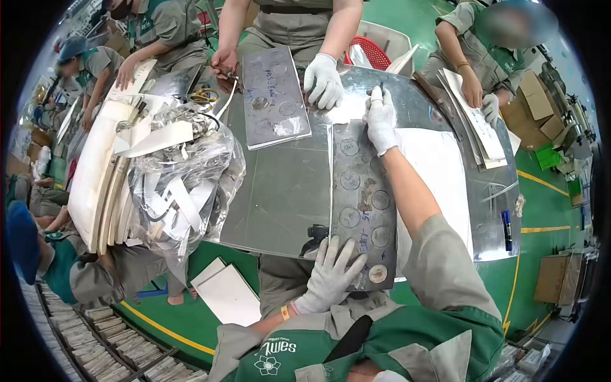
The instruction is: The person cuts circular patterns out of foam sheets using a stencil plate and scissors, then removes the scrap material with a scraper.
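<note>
In front of me lies a long grey sheet marked with drawn circles and blue handwriting; a pale round spot shows near its lower end. My left hand, in a white glove, rests with fingers spread on the lower left edge of this sheet. Beyond the sheet's far end is my right hand, also gloved, its fingers closed around a thin item with a dark tip pointing away from me; I cannot tell what it is. White paper lies under my right forearm.
Across the metal table, a person's hands flank a second marked grey board. A plastic bag of scraps and stacked white boards are at left. At right are a long blade, a blue marker and another person holding white strips.
</note>
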A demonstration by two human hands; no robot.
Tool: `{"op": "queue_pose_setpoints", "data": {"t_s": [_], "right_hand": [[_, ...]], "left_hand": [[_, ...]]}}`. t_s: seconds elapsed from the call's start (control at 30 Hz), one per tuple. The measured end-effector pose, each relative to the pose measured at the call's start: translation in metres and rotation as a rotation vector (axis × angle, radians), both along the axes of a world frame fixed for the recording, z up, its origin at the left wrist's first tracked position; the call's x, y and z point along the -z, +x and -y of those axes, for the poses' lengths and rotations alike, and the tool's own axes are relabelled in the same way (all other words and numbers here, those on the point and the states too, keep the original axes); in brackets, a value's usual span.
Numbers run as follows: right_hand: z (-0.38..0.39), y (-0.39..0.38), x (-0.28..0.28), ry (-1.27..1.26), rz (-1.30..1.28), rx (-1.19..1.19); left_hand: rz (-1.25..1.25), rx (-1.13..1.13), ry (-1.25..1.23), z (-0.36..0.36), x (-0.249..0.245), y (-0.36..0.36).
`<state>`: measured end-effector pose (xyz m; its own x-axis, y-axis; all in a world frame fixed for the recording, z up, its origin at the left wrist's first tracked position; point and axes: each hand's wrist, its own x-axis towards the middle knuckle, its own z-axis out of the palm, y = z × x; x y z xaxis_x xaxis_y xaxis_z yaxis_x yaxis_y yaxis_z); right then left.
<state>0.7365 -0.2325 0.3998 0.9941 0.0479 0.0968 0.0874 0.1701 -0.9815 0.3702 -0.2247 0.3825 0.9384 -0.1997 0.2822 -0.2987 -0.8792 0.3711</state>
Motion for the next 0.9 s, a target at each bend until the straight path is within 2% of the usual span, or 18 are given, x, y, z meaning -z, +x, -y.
{"op": "queue_pose_setpoints", "data": {"t_s": [0.1, 0.2, 0.27, 0.4, 0.53, 0.57, 0.6, 0.67, 0.77, 0.87, 0.9], "right_hand": [[0.002, -0.010, -0.002, -0.011, 0.013, -0.089], [0.010, -0.033, -0.008, -0.032, -0.215, -0.188], [0.010, -0.030, -0.013, 0.057, -0.243, -0.175], [0.005, 0.009, 0.009, -0.018, 0.022, 0.000], [0.011, -0.041, -0.011, 0.021, -0.150, -0.090], [0.011, -0.051, -0.009, -0.067, -0.076, -0.065], [0.013, -0.059, -0.011, 0.010, -0.125, -0.126], [0.015, -0.063, -0.020, -0.050, -0.069, -0.157], [0.006, -0.040, -0.017, 0.196, -0.122, -0.005], [-0.015, -0.019, -0.011, 0.095, 0.064, 0.068], [-0.020, -0.023, -0.005, 0.082, 0.018, 0.041]], "left_hand": [[0.032, -0.008, -0.020, 0.005, 0.008, -0.001], [0.093, -0.024, -0.031, 0.007, 0.011, 0.000], [0.055, -0.019, -0.034, 0.005, 0.004, 0.000], [0.073, -0.033, 0.008, 0.005, 0.004, 0.001], [0.068, -0.040, -0.025, 0.006, 0.001, 0.002], [0.075, -0.040, -0.019, 0.007, 0.002, 0.002], [0.082, -0.042, -0.011, 0.007, 0.002, 0.002], [0.048, -0.018, -0.025, 0.004, -0.005, -0.001], [0.007, -0.017, -0.052, 0.004, -0.009, -0.001], [-0.065, -0.004, -0.001, 0.002, -0.017, -0.001], [-0.050, -0.013, -0.014, 0.003, -0.013, -0.001]]}}
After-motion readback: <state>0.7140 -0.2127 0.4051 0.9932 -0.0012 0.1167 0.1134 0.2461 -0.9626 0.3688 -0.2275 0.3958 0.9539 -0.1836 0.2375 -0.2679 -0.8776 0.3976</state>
